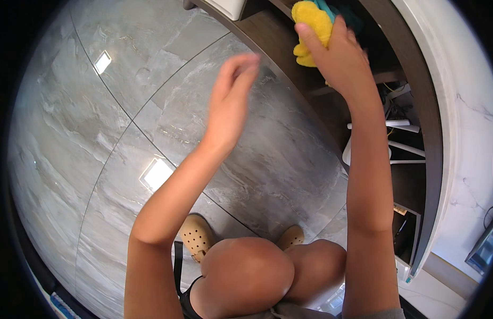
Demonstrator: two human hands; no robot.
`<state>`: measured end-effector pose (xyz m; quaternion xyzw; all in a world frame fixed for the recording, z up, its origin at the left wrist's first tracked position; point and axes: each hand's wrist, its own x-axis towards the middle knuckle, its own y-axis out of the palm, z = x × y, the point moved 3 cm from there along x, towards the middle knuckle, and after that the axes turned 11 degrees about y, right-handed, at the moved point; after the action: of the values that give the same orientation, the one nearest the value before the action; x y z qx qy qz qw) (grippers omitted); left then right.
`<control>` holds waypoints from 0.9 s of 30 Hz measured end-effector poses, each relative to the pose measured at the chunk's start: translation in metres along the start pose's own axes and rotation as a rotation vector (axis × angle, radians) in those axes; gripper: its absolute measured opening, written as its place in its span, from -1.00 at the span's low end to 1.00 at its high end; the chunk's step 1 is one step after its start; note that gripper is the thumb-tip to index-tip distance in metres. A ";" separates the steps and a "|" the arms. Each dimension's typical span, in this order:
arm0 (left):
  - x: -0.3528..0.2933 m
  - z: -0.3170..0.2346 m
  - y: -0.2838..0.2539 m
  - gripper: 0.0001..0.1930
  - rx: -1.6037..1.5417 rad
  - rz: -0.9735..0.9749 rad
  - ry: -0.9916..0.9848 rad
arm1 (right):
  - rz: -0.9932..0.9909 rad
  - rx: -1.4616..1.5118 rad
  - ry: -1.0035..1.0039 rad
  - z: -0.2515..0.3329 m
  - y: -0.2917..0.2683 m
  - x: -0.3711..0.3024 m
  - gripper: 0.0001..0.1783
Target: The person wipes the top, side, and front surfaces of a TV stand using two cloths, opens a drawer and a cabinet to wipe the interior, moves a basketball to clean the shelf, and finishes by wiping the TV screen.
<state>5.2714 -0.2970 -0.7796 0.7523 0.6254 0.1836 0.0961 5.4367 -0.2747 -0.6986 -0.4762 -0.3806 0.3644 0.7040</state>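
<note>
At the upper right, my right hand (343, 61) grips a fluffy yellow cloth (314, 26) inside the dark wooden cabinet (267, 34). Its thumb lies on the cloth's near face; the other fingers are partly hidden behind. A teal cloth-like item (325, 7) shows beside the yellow one, and its kind is unclear. My left hand (231, 101) hangs in the air over the floor, left of the cabinet's edge. Its fingers are curled in, tips close to the thumb and slightly blurred, with nothing visible in them.
Lower cabinet compartments hold a white device with antenna-like arms (403, 143) and some cables. A white marbled top (470, 106) edges the cabinet, with a dark screen-like object (486, 244) on it. Grey marbled tiles (124, 90) cover the floor. My tan clogs (197, 234) stand below my bent knees.
</note>
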 end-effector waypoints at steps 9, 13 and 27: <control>0.065 -0.010 0.084 -0.53 0.490 0.209 0.902 | 0.048 -0.089 -0.225 0.002 -0.076 -0.084 -0.72; 0.061 0.016 0.110 -0.51 1.128 0.353 0.891 | 0.021 -0.099 -0.279 -0.029 -0.153 -0.132 -0.73; 0.182 0.090 0.238 -0.70 1.152 0.816 0.820 | -0.146 -0.192 -0.355 -0.077 -0.188 -0.048 -0.78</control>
<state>5.5502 -0.1592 -0.7438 0.7254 0.2840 0.1145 -0.6165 5.5119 -0.4000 -0.5489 -0.4408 -0.5650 0.3525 0.6018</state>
